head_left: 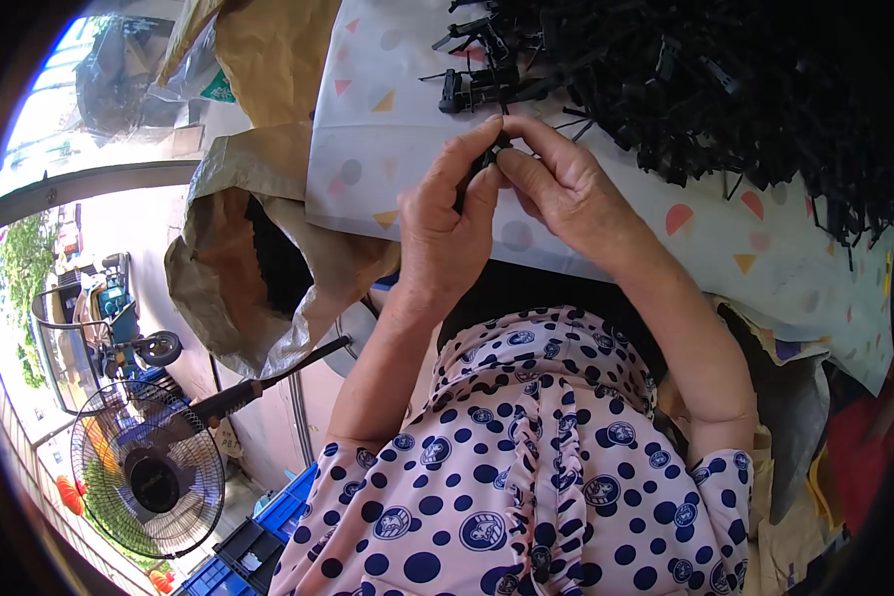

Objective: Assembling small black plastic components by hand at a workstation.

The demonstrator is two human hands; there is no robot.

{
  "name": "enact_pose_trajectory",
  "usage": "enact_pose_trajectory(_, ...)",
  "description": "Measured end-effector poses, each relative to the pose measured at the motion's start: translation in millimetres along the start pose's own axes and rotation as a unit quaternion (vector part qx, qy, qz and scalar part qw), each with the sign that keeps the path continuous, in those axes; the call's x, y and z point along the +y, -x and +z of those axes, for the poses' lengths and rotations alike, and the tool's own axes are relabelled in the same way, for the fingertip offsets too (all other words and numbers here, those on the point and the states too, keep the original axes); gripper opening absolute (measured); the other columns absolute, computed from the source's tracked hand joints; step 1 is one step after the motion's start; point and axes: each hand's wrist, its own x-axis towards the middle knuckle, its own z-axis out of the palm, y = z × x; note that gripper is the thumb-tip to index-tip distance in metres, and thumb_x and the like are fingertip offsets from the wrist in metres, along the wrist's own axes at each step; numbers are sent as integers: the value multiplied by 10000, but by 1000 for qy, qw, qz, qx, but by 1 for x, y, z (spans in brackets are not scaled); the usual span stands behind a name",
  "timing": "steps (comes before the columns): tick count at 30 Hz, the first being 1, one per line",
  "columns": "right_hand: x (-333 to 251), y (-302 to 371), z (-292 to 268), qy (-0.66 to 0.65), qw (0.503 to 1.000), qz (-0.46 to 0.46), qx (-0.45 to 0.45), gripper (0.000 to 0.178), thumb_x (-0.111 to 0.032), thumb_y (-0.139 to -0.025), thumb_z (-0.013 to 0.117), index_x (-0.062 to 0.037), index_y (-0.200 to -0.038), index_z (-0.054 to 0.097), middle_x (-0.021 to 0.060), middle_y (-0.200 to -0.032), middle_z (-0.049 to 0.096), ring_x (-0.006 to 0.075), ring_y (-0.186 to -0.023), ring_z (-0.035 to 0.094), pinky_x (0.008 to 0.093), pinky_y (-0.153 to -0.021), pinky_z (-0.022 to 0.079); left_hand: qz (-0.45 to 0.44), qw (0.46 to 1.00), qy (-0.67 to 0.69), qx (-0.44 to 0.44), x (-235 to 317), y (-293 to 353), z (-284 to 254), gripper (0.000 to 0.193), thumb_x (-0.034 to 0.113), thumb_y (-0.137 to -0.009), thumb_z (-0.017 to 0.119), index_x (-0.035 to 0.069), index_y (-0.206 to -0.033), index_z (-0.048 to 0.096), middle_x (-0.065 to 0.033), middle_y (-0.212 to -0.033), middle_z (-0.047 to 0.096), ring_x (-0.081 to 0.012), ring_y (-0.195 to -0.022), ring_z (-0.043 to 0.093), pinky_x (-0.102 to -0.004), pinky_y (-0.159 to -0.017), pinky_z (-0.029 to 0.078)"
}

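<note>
Both hands meet above the near edge of the patterned tablecloth (606, 214). My left hand (447, 214) is closed round a small black plastic part (491, 154), which shows only in bits between the fingers. From the other side my right hand (566, 189) pinches the same part with thumb and forefinger. Its exact kind is hidden by the fingers. Just beyond the hands lies a big heap of similar black plastic parts (656, 89), with a few loose ones at its left edge.
An open paper sack (238, 258) with dark contents stands left of the table. Behind it is a brown paper bag (268, 60). A fan (154, 477) and blue crates (288, 502) are at lower left. Another sack (800, 427) hangs at the right.
</note>
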Motion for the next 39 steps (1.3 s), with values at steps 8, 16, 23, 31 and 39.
enact_pose_trajectory(8, -10, 9, -49, 368, 929, -4, 41, 300, -329, -893, 628, -39, -928, 560, -13, -615, 496, 58, -545, 458, 208, -506, 362, 45, 918, -332, 214, 17, 24, -160, 283, 51, -885, 533, 49, -1163, 589, -104, -1023, 659, -192, -859, 646, -290, -777, 507)
enact_pose_trajectory(16, 22, 21, -8, 661, 748, -42, 41, 332, -361, -810, 677, -77, -910, 536, 76, -588, 598, 272, -561, 617, 339, -517, 479, 16, 916, -363, 168, 6, 43, -156, 263, 18, -849, 578, 41, -1109, 615, -119, -1120, 608, -210, -1015, 584, -285, -770, 486)
enact_pose_trajectory(23, 10, 26, -15, 556, 796, -237, 28, 310, -151, -736, 726, -43, -981, 568, 88, -636, 593, 255, -558, 601, 327, -481, 452, -237, 948, 145, -156, 4, 11, -56, 466, 290, -943, 560, -21, -1279, 472, -60, -914, 613, -73, -661, 550, -182, -583, 427)
enact_pose_trajectory(31, 9, 24, -28, 554, 757, -342, -56, 318, -123, -684, 745, -54, -968, 619, 18, -608, 501, 174, -502, 505, 290, -442, 394, -360, 800, 365, -311, -23, 10, -43, 634, 451, -873, 613, -10, -1289, 479, -116, -842, 649, -88, -520, 548, -153, -424, 337)
enact_pose_trajectory(39, 9, 25, -31, 523, 748, -401, -78, 394, -113, -667, 667, -106, -1061, 660, -28, -576, 440, 129, -478, 443, 258, -426, 357, -418, 662, 550, -293, -32, 22, -34, 474, 146, -879, 640, -4, -1290, 459, -213, -899, 654, -180, -610, 665, -212, -566, 544)
